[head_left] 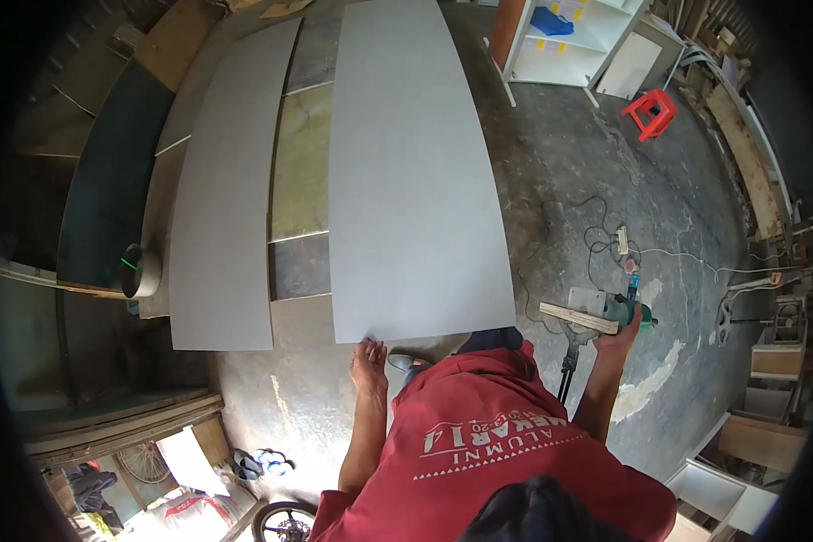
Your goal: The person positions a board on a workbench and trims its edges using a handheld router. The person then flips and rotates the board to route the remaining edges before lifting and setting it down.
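Note:
A long pale grey panel (415,181) lies in front of me, its near edge by my waist. My left hand (369,363) is at the near left corner of this panel, its fingertips at the edge; it holds nothing that I can see. Out to the right, my right hand (625,332) is wrapped round a green power tool (629,312) with a metal base plate. A strip of wood (578,317) lies across the tool's near side. Another pale grey panel (230,199) lies to the left, apart from the first.
A red stool (650,114) and a white cabinet (565,54) stand at the back right. Cables and a power strip (622,239) lie on the floor beyond the tool. A round container (143,273) is at the left. Slippers (264,462) and a wheel (285,524) are at the lower left.

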A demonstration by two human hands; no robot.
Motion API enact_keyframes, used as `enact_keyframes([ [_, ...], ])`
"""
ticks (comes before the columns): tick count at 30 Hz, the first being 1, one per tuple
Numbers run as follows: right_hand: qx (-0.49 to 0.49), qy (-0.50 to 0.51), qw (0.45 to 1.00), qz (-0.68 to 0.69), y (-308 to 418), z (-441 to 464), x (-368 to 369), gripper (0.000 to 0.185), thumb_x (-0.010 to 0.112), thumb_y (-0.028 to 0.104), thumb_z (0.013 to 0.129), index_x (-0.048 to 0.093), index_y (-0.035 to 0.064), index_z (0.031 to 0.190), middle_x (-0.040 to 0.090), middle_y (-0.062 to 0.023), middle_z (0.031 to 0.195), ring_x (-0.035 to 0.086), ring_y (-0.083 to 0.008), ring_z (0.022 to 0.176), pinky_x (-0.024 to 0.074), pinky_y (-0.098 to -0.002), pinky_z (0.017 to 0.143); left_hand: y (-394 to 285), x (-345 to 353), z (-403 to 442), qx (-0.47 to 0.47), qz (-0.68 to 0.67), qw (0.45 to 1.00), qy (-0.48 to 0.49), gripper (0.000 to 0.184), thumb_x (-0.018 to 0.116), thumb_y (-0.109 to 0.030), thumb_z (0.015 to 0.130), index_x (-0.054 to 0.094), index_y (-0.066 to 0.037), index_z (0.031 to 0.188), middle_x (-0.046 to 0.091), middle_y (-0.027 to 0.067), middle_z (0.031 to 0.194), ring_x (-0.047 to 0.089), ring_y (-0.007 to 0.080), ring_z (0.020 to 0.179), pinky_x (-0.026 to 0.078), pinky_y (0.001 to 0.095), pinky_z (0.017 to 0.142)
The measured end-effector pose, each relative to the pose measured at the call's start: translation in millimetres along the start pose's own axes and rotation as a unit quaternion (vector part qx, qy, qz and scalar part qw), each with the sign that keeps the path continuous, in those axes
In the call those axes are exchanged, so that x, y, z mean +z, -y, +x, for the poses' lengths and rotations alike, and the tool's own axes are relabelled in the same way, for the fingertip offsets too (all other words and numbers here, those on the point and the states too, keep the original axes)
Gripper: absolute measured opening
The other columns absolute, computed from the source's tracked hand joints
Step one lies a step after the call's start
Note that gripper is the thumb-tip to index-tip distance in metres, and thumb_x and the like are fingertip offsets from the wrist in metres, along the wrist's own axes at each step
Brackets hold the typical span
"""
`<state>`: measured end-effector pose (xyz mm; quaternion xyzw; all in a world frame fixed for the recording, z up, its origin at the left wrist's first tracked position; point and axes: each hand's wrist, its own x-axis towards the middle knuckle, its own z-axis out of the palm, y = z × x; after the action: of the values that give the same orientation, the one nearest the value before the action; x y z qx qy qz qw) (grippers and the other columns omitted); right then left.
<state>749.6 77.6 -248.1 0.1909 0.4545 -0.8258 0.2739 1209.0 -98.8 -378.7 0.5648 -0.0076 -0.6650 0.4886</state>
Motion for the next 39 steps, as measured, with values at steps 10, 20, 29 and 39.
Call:
enact_keyframes([
  [10, 0.051, 0.039, 0.998, -0.015, 38.9, 138.7, 70.9, 0.049, 0.075, 0.049, 0.085, 0.063, 0.0099, 0.111, 0.069, -0.0074, 0.106, 0.066, -0.03, 0.095, 0.0546, -0.0491, 0.088, 96.1, 76.5, -66.4, 0.063, -0.006, 0.995, -0.079, 0.025, 0.068, -0.02, 0.091, 0.057, -0.004, 0.108, 0.061, 0.005, 0.085, 0.063, 0.0178, 0.078, 0.056, 0.0329, 0.077],
  [20, 0.214, 0.091, 0.972, -0.041, 35.6, 246.8, 100.7, 0.054, 0.077, 0.052, 0.081, 0.061, 0.0127, 0.116, 0.067, -0.0086, 0.107, 0.067, -0.0293, 0.096, 0.0554, -0.0491, 0.087, 184.9, 142.7, -135.2, -0.009, 0.033, 0.998, -0.055, 0.013, 0.066, -0.016, 0.096, 0.056, -0.007, 0.096, 0.06, 0.0035, 0.086, 0.062, 0.0167, 0.081, 0.055, 0.0352, 0.079],
  [29, 0.199, 0.097, 0.97, -0.096, 43.6, 249.4, 125.8, 0.056, 0.072, 0.055, 0.085, 0.059, 0.0123, 0.12, 0.067, -0.0098, 0.106, 0.066, -0.0294, 0.097, 0.0552, -0.0482, 0.087, 193.6, 178.0, -146.3, 0.024, 0.148, 0.984, -0.099, 0.017, 0.07, -0.01, 0.092, 0.057, -0.001, 0.085, 0.064, 0.0097, 0.087, 0.067, 0.0192, 0.08, 0.062, 0.0361, 0.078],
  [39, 0.204, 0.17, 0.955, -0.131, 57.0, 225.7, 153.1, 0.045, 0.073, 0.039, 0.088, 0.057, 0.0123, 0.12, 0.067, -0.0108, 0.101, 0.066, -0.0269, 0.093, 0.0552, -0.0441, 0.084, 212.0, 205.5, -140.9, -0.016, 0.197, 0.977, -0.086, 0.023, 0.077, -0.019, 0.089, 0.064, 0.0, 0.089, 0.07, 0.0116, 0.086, 0.069, 0.0207, 0.078, 0.057, 0.0331, 0.074],
])
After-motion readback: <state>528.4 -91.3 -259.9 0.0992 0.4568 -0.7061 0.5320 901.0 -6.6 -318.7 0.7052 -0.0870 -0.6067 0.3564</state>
